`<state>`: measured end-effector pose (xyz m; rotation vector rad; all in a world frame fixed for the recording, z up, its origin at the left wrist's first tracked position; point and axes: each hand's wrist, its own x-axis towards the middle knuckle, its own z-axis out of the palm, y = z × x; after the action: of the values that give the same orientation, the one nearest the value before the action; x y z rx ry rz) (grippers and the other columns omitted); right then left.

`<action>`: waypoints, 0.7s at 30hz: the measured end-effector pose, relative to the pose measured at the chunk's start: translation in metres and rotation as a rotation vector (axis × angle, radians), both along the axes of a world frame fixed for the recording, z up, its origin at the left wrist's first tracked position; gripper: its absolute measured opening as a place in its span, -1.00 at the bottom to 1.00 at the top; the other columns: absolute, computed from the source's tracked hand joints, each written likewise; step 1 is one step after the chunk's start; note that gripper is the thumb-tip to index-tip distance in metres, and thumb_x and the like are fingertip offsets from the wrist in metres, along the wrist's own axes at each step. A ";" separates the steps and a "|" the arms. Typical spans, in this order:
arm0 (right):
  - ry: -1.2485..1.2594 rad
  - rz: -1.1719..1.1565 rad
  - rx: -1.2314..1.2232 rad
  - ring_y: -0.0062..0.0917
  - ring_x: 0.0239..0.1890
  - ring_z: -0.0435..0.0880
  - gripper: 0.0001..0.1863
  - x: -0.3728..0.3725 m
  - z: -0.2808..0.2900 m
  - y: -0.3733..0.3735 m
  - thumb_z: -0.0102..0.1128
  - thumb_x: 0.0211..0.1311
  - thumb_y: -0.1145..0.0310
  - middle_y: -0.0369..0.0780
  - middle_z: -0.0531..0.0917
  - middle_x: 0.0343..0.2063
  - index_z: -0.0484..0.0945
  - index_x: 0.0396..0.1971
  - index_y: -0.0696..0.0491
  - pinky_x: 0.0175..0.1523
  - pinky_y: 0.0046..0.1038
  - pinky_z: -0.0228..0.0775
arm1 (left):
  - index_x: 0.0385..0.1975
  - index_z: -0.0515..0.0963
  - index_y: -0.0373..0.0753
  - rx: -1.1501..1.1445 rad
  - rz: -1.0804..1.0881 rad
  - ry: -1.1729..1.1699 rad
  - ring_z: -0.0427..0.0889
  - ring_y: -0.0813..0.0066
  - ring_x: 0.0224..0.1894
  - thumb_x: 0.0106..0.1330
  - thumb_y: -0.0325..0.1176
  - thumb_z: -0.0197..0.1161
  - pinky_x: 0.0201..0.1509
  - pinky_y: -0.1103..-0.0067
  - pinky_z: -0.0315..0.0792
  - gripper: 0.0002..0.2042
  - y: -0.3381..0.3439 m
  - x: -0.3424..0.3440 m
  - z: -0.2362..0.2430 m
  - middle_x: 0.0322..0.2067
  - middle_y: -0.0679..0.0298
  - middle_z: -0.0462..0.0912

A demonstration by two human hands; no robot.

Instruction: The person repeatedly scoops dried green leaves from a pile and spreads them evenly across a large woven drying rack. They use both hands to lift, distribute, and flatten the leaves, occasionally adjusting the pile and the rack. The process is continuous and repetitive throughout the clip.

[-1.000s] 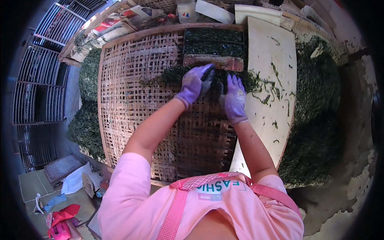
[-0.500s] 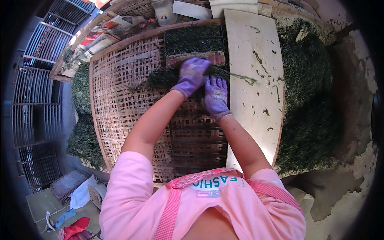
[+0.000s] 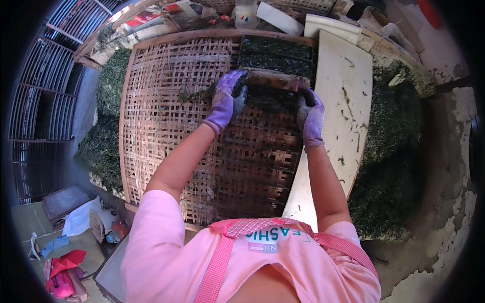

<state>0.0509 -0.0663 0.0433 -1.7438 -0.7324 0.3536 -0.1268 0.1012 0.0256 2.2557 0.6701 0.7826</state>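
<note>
The left hand (image 3: 222, 106), gloved, curls at the near-left corner of a wooden bar (image 3: 273, 79); the right hand (image 3: 310, 115) bends at its other end. Whether either grips, I cannot tell. The bar crosses the woven bamboo rack's (image 3: 156, 111) far-right part, seaweed (image 3: 275, 46) beyond and before it. Outside the rack's right edge lie a pale board (image 3: 337, 118) and a seaweed heap (image 3: 394, 126).

Rough woven-strip mat (image 3: 172, 101), bar (image 3: 273, 79) of apparently worn wood, smooth faintly glossy board (image 3: 351, 76), rough stringy greens (image 3: 275, 46)
</note>
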 end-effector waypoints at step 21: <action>-0.758 0.655 -0.270 -0.19 0.21 0.40 -0.42 -0.065 -0.024 0.068 0.21 -0.19 0.39 -0.10 0.50 0.12 0.56 0.02 0.01 0.29 -0.16 0.20 | -0.09 0.57 -0.28 -0.334 -0.616 0.485 0.60 0.38 -0.21 0.14 -0.37 0.36 0.03 0.47 0.45 -0.67 0.064 0.053 0.086 -0.26 0.18 0.68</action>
<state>-0.0142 0.0016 0.0189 -1.8505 -1.8919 0.2209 -0.0733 0.1654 0.1111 2.1549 0.2465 -0.1692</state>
